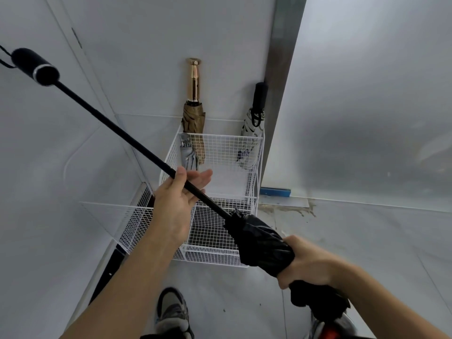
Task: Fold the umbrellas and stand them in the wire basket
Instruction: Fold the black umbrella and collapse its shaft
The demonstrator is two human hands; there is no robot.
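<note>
Right hand [310, 263] clenches the black umbrella [259, 241] at lower right; left hand [178, 199], fingers straight, supports its shaft at centre frame.

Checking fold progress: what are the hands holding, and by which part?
The black umbrella: right hand grips its bunched canopy; left hand, fingers straight, cradles the extended shaft under its thumb.

A wire basket [220, 145] stands against the back wall [146, 69], a second basket [210, 258] just before it. In the far one a tall umbrella [194, 113] stands back left, a shorter umbrella [188, 154] just before it, and a third umbrella [253, 128] back right. Over both, the held umbrella [264, 243] slants from upper left across the left hand [176, 204] to the right hand [308, 263].
</note>
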